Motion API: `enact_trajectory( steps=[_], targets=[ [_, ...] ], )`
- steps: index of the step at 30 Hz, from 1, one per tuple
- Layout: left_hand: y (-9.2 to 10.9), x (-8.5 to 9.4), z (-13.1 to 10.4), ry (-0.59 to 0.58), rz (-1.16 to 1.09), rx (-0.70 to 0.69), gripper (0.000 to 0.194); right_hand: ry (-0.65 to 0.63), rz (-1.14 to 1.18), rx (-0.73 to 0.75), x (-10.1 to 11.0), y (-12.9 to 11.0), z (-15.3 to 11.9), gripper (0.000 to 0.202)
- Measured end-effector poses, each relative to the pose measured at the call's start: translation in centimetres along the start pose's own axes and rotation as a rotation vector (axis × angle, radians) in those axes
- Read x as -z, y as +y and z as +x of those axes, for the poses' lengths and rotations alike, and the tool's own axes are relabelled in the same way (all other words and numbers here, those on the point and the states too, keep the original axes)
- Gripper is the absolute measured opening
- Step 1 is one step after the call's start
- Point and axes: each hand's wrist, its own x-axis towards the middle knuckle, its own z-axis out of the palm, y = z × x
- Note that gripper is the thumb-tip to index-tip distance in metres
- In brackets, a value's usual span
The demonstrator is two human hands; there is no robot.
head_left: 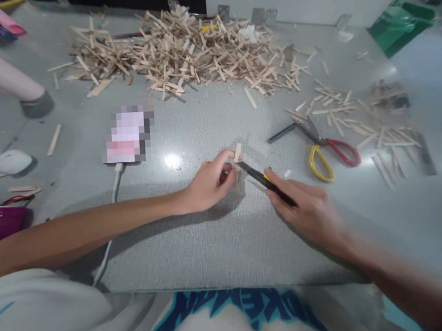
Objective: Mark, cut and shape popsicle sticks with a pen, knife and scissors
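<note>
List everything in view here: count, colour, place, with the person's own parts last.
wood stick: 1, tan, in left fingers
cutter knife: 1, black and yellow, in right hand
scissors: 1, red and yellow handles, right
dark rod: 1, black, by scissors
stick pile: uncountable, tan, far side
scattered sticks: many, tan, right
phone-like device: 1, pixelated pinkish-white, left
cable: 1, white, from device
rounded object: 1, white, far left
purple object: 1, left edge
cylinder: 1, pale pink, upper left
green container: 1, upper right
table: 1, grey, beneath
left hand: 1, centre
right hand: 1, right of centre
</note>
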Motion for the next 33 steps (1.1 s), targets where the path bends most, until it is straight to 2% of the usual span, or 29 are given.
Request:
enact_trajectory(
  steps=[16, 27, 33],
  targets=[
    [-0.8, -0.7, -0.7, 0.010, 0.237, -0.024, 0.022, -0.111, -0.140, -0.026, 0.3, -0.7, -0.3, 0.045],
    [-1.4, -1.1, -0.8, -0.015, 0.282, -0.029, 0.023, -0.141, -0.052, -0.090, 0.8, -1.5, -0.1, 0.044],
    [-0.8, -1.0, -0.7, 0.014, 0.174, -0.005, 0.017, -0.113, 0.086, -0.155, 0.6, -1.2, 0.4, 0.037]
  ],
)
